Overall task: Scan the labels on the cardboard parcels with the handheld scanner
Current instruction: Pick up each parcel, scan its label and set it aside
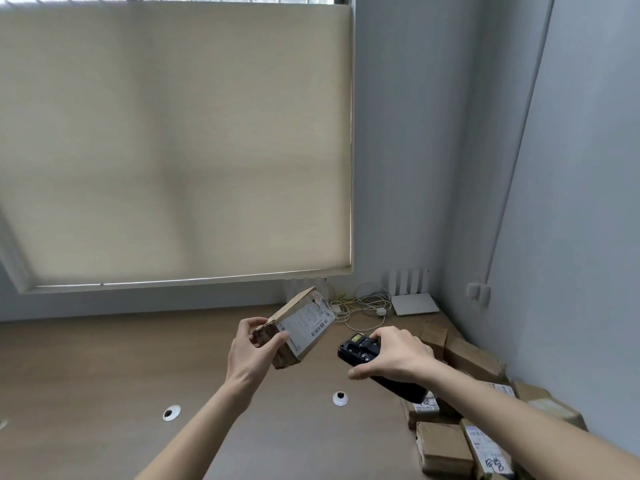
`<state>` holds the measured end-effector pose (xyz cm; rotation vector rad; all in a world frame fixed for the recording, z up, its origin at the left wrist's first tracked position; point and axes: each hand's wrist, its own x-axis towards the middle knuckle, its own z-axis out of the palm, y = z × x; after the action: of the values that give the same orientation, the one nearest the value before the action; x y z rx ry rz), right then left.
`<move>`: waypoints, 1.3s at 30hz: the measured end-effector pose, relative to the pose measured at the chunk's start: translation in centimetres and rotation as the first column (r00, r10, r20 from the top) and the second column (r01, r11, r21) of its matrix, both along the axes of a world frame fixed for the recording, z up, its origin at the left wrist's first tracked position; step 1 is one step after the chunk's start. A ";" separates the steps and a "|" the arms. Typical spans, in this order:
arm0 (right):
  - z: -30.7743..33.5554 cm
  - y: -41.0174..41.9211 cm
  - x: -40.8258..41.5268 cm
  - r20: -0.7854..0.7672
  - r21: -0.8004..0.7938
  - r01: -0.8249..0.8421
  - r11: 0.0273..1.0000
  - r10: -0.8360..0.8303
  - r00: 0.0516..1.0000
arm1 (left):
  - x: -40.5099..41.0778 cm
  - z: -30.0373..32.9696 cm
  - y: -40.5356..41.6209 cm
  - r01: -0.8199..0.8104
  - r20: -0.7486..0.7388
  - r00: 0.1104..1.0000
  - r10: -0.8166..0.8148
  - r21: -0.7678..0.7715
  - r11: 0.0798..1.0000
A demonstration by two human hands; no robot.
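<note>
My left hand (254, 348) grips a small cardboard parcel (303, 327) by its near end and holds it tilted above the desk. Its white label with barcodes faces right, towards the scanner. My right hand (391, 355) holds the black handheld scanner (356, 348) from above, fingers wrapped round its body. The scanner's head points left at the label, a short gap away. The scanner's lower part runs down under my wrist.
Several more cardboard parcels (446, 448) lie in a heap along the right side of the brown desk (104, 368). A white router (414, 303) and tangled cables (363, 303) sit at the back by the wall. Two round cable holes (340, 398) are in the desktop.
</note>
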<state>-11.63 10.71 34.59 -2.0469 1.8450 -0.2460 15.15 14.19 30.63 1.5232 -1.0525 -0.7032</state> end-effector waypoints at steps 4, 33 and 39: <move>-0.6 0.6 3.1 0.162 0.002 -0.039 0.999 0.038 0.986 | 2.8 -0.5 2.7 -0.026 -0.084 0.996 0.026 0.004 1.000; -1.2 43.2 65.7 0.505 -0.055 -0.879 0.474 0.773 0.385 | 47.8 -0.6 63.0 -0.750 -0.167 0.635 0.754 0.100 0.654; -3.0 52.4 75.3 0.489 -0.021 -0.949 0.314 0.831 0.264 | 52.8 -2.8 73.3 -0.879 -0.194 0.425 0.884 0.146 0.455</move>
<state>63.67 63.14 31.62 -2.2325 0.1798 -0.0597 67.92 87.51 27.85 1.6815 0.0695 -0.1072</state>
